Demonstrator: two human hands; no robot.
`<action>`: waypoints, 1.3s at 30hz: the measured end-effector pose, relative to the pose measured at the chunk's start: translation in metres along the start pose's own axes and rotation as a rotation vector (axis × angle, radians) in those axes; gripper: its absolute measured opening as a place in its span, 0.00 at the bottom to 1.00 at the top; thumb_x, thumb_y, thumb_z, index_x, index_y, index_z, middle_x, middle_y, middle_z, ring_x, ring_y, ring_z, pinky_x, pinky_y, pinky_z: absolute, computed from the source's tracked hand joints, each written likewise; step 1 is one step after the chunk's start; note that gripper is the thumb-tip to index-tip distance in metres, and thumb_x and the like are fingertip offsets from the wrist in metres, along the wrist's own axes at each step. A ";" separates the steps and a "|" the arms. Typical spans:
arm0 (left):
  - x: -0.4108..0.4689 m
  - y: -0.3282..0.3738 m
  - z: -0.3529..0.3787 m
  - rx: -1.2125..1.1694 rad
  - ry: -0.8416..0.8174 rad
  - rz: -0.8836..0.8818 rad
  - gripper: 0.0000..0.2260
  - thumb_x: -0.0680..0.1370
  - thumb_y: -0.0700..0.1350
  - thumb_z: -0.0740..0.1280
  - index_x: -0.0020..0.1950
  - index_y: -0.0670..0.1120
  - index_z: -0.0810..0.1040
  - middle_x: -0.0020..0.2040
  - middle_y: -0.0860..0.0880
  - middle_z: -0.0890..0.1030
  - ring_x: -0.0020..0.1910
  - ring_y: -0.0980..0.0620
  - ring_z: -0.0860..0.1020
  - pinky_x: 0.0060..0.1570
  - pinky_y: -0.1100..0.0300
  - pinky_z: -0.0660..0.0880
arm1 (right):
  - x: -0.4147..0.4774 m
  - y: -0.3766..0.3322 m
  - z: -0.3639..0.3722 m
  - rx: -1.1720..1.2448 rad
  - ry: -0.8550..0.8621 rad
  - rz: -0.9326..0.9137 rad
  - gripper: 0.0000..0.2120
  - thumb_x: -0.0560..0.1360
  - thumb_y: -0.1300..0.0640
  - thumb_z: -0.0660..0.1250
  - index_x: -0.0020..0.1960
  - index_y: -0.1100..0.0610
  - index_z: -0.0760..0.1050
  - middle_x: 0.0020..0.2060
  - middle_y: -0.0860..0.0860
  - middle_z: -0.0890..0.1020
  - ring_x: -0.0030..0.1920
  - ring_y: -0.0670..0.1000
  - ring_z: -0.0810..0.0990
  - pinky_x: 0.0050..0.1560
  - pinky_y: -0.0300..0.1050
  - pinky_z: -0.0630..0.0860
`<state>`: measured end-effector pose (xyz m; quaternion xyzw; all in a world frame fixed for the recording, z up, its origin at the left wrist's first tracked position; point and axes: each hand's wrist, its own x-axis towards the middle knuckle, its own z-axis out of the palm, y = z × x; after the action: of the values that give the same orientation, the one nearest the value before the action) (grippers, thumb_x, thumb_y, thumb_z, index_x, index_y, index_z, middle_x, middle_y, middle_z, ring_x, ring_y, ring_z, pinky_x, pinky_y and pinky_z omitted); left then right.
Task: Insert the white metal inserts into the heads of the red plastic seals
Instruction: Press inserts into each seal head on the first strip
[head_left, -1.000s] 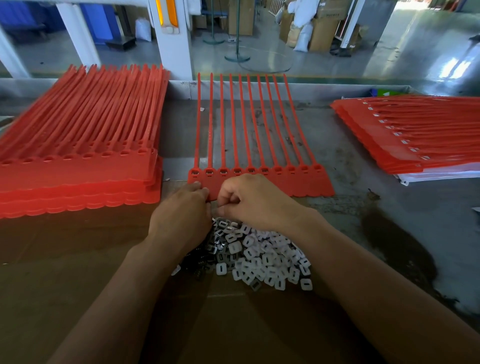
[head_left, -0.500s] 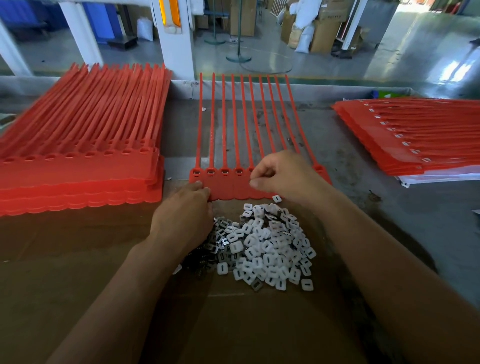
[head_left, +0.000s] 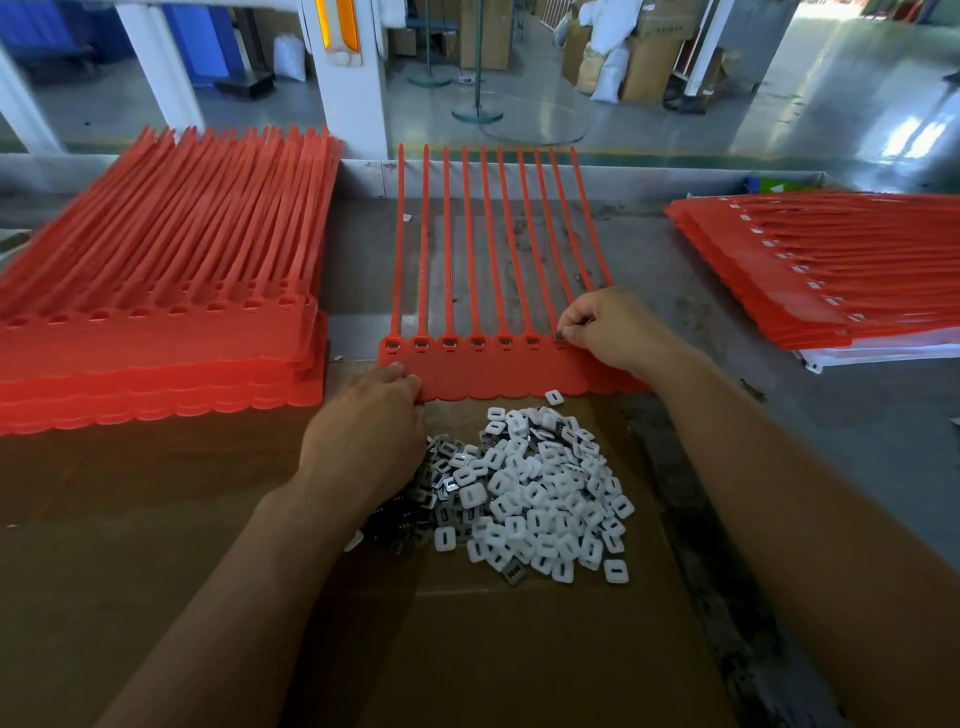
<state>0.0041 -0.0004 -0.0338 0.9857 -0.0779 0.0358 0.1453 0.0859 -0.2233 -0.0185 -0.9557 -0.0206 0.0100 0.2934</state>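
A joined strip of red plastic seals (head_left: 498, 371) lies flat in front of me, its long tails pointing away. Several heads on the left side of the strip hold inserts. My right hand (head_left: 608, 327) pinches a small insert (head_left: 560, 336) at a head near the strip's right end. My left hand (head_left: 369, 431) rests its fingertips on the strip's near left corner, fingers curled. A heap of white metal inserts (head_left: 535, 493) lies on brown cardboard (head_left: 156, 519) just behind the strip's near edge, partly under my left hand.
A tall stack of red seal strips (head_left: 156, 332) fills the left of the bench. Another red stack with white inserts (head_left: 831, 270) lies at the right. A low grey wall (head_left: 649, 182) borders the bench's far edge. One loose insert (head_left: 554, 397) lies by the strip.
My right hand has left the insert heap and moved up and to the right along the row of heads. My left hand has stayed at the strip's near left corner.
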 end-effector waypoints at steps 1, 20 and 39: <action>0.000 0.000 0.000 0.002 0.000 0.003 0.14 0.79 0.44 0.56 0.61 0.44 0.75 0.65 0.47 0.73 0.62 0.49 0.71 0.61 0.57 0.67 | 0.000 0.000 0.000 -0.017 -0.006 -0.009 0.06 0.76 0.63 0.64 0.46 0.59 0.80 0.37 0.46 0.76 0.34 0.37 0.70 0.31 0.30 0.63; 0.000 -0.003 0.002 0.000 0.011 0.019 0.13 0.78 0.44 0.56 0.59 0.43 0.75 0.63 0.46 0.74 0.61 0.49 0.72 0.60 0.57 0.67 | -0.001 -0.002 0.004 0.077 0.093 0.053 0.03 0.72 0.62 0.69 0.45 0.57 0.80 0.41 0.47 0.76 0.37 0.39 0.72 0.37 0.27 0.67; 0.002 -0.005 0.001 0.007 -0.016 0.044 0.09 0.77 0.43 0.56 0.51 0.44 0.75 0.56 0.46 0.75 0.56 0.48 0.74 0.57 0.54 0.70 | -0.077 -0.082 0.035 -0.232 -0.283 -0.347 0.11 0.72 0.50 0.68 0.47 0.57 0.81 0.43 0.52 0.82 0.44 0.50 0.80 0.45 0.46 0.77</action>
<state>0.0066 0.0040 -0.0360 0.9845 -0.1004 0.0314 0.1402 0.0053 -0.1394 -0.0011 -0.9542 -0.2265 0.0908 0.1730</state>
